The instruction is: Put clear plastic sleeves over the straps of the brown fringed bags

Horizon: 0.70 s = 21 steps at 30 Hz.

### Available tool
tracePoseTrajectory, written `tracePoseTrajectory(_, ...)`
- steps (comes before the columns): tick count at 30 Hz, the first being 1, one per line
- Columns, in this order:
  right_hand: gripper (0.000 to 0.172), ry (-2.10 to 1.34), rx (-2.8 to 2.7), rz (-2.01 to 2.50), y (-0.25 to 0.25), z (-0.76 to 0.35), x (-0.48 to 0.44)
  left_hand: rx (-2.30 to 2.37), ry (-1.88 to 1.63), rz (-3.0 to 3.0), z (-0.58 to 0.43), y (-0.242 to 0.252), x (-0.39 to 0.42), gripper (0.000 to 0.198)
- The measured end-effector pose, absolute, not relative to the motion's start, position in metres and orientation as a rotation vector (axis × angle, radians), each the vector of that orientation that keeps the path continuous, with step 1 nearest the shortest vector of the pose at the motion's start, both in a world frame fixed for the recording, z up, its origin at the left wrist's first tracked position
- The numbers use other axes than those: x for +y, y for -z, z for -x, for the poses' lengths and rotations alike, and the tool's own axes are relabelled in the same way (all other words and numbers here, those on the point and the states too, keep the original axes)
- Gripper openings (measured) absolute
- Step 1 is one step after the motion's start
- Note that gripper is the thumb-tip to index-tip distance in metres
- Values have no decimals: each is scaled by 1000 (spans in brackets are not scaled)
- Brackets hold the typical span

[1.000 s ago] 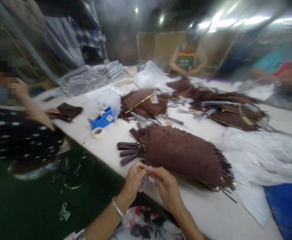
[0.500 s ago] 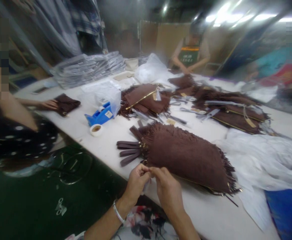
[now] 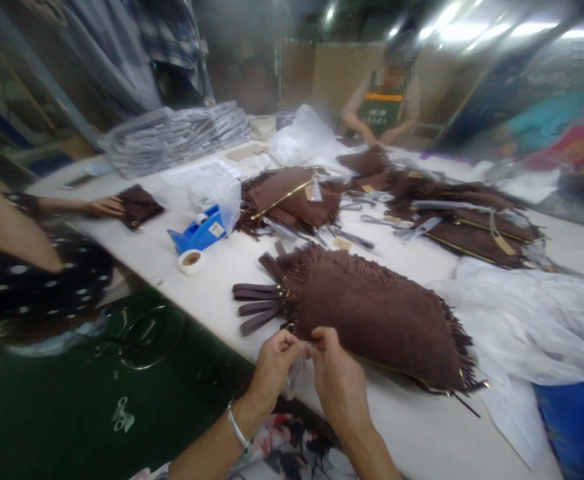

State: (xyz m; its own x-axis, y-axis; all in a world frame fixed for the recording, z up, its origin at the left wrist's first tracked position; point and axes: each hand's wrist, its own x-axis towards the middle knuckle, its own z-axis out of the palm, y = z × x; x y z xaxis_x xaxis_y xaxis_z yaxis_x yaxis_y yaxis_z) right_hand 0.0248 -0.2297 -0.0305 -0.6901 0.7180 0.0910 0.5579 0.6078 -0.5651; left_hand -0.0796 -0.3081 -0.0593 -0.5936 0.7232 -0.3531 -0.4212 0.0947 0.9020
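Both hands meet at the table's near edge, fingertips pinched close together. My left hand (image 3: 275,363), with a silver bangle at the wrist, is closed on a small piece of clear plastic (image 3: 295,379) that hangs below the fingers. My right hand (image 3: 339,373) is closed with thumb and finger at the same spot; its fingers hide what they pinch. Just beyond the hands lies a stack of brown fringed suede pouches (image 3: 372,313), with gold zips along the edge and several brown wrist straps (image 3: 259,300) sticking out to the left.
A blue tape dispenser (image 3: 199,230) and a tape roll (image 3: 191,261) stand at left. More brown pouches (image 3: 297,197) lie behind, with white plastic bags (image 3: 532,313) at right. A co-worker's hand (image 3: 106,207) touches a brown pouch (image 3: 139,203). Other people sit around the white table (image 3: 207,300).
My fingertips have parted slightly, and more of the clear plastic shows below my left hand. The co-worker at left has leaned, and their pouch has shifted a little.
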Motion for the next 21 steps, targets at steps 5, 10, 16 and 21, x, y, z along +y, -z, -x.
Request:
tracePoseTrajectory(5,22,-840,-2360,1046,44,-28,-240,1222,-1715,-72,73,62,-304,15)
tracePoseTrajectory(10,18,-973,-2117,1248,58,-27,-246,1037,-1725,98,67,63,-301,13)
tracePoseTrajectory(16,21,-1057,-2008,1367,68,-28,-250,1045,-1742,134,61,68,-303,11)
tracePoseTrajectory(21,26,-937,-2079,1264,69,-28,-254,1160,-1833,37,56,68,-305,14)
